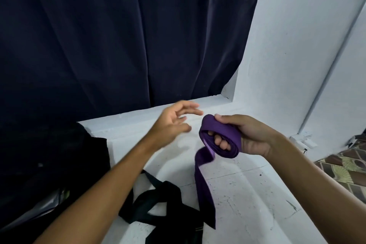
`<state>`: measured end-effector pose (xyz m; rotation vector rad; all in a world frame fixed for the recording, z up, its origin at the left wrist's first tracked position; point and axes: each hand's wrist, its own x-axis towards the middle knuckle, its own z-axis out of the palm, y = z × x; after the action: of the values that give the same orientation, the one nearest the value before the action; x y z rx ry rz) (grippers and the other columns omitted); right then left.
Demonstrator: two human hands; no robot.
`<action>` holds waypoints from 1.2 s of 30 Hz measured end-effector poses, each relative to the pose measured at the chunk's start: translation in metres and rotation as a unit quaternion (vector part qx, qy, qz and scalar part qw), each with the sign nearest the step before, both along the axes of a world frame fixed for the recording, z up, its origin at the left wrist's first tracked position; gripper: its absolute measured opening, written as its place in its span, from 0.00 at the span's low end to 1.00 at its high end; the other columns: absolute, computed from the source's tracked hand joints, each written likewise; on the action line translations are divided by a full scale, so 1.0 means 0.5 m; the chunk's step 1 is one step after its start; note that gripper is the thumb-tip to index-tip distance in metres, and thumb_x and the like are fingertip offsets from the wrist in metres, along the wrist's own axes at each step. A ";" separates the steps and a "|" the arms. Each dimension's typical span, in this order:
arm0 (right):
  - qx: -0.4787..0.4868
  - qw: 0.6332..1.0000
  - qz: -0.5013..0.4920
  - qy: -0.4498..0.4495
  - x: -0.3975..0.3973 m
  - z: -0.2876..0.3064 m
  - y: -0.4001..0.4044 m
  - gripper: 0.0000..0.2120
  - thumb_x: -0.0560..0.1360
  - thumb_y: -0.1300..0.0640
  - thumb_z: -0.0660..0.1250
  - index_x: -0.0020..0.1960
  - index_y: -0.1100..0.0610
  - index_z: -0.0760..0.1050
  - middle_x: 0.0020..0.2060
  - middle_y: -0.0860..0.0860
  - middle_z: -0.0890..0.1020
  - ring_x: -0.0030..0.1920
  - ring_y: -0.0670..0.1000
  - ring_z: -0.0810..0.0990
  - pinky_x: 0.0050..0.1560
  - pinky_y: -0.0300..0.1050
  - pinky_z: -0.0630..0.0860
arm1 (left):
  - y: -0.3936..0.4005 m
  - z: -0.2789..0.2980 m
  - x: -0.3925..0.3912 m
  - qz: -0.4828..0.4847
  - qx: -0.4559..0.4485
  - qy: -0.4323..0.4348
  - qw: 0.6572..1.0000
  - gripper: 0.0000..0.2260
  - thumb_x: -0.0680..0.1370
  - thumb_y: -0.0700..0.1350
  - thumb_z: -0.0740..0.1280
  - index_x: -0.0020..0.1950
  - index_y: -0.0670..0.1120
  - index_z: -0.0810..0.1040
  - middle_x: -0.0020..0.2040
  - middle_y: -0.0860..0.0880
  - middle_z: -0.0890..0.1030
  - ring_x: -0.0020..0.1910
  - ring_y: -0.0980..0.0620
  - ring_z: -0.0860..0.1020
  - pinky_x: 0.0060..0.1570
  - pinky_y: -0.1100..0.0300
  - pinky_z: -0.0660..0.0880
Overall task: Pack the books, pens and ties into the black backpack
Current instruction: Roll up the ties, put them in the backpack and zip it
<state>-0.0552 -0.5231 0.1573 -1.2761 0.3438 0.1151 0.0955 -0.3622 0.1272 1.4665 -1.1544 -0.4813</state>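
Purple tie [215,140] coiled round right hand [251,136] fingers, tail hanging; left hand [174,119] spread, empty, just beside.

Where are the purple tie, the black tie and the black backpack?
purple tie [219,128]: head view, on the rolled part.
black tie [158,196]: head view, on its crumpled middle.
black backpack [49,154]: head view, on its dark side.

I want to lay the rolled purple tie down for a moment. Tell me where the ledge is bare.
Bare white ledge lies right of the hanging purple tie, and along the back by the dark curtain. Crowded front-left: crumpled black tie beside black backpack.
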 end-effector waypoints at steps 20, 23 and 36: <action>0.022 0.998 0.058 -0.022 -0.002 0.001 0.032 0.20 0.73 0.48 0.63 0.38 0.65 0.82 0.31 0.60 0.82 0.25 0.52 0.80 0.27 0.41 0.79 | -0.026 -0.095 -0.059 -0.119 -0.086 0.317 0.937 0.44 0.63 0.50 0.82 0.73 0.42 0.65 0.40 0.46 0.81 0.39 0.48 0.81 0.46 0.57 0.78; 0.004 0.998 0.061 -0.032 0.001 -0.002 0.036 0.20 0.72 0.49 0.63 0.37 0.65 0.82 0.32 0.60 0.83 0.28 0.53 0.82 0.30 0.41 0.80 | -0.023 -0.093 -0.055 -0.101 -0.096 0.335 0.932 0.44 0.61 0.49 0.83 0.71 0.44 0.66 0.37 0.46 0.81 0.36 0.50 0.80 0.44 0.57 0.78; -0.024 0.999 0.015 -0.039 -0.008 -0.009 0.032 0.17 0.70 0.52 0.65 0.34 0.64 0.83 0.29 0.59 0.82 0.25 0.50 0.81 0.28 0.38 0.78 | 0.007 -0.063 -0.042 -0.006 -0.081 0.234 0.969 0.33 0.59 0.41 0.83 0.62 0.46 0.76 0.56 0.45 0.84 0.52 0.48 0.83 0.49 0.58 0.79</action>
<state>-0.0591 -0.5073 0.1525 -1.3291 0.2621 0.0820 0.0748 -0.3586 0.0955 1.1253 -0.8048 -0.6831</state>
